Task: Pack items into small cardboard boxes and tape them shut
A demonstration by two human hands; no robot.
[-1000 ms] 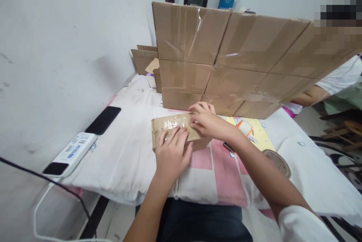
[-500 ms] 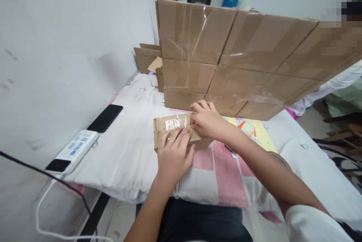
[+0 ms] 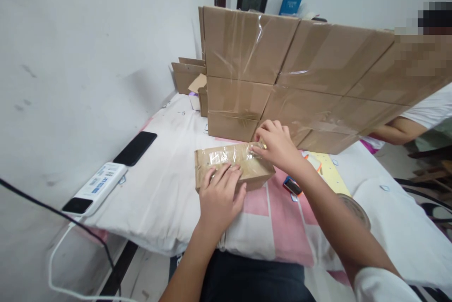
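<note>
A small cardboard box point(image 3: 254, 168) lies on the bed-like, cloth-covered surface in front of me. Shiny clear tape point(image 3: 229, 153) runs along its top. My left hand point(image 3: 221, 189) rests on the near left part of the box, fingers spread over its top and the thumb at the near side. At the far right end of the top, my right hand point(image 3: 273, 144) has its thumb and fingers pinched together at the tape's end. The exact grip is partly hidden by the fingers.
Behind the box stands a wall of taped cardboard boxes point(image 3: 243, 47). A phone point(image 3: 136, 149) and a white power bank point(image 3: 100, 184) lie left. Near my right forearm are a blue-and-orange tool point(image 3: 292, 185) and a brown tape roll point(image 3: 355, 210). Another person's arm point(image 3: 400, 130) shows at right.
My right hand has slid right along the box top to its far right end. My left hand stays on the box. The other person's arm has come into view behind the cardboard.
</note>
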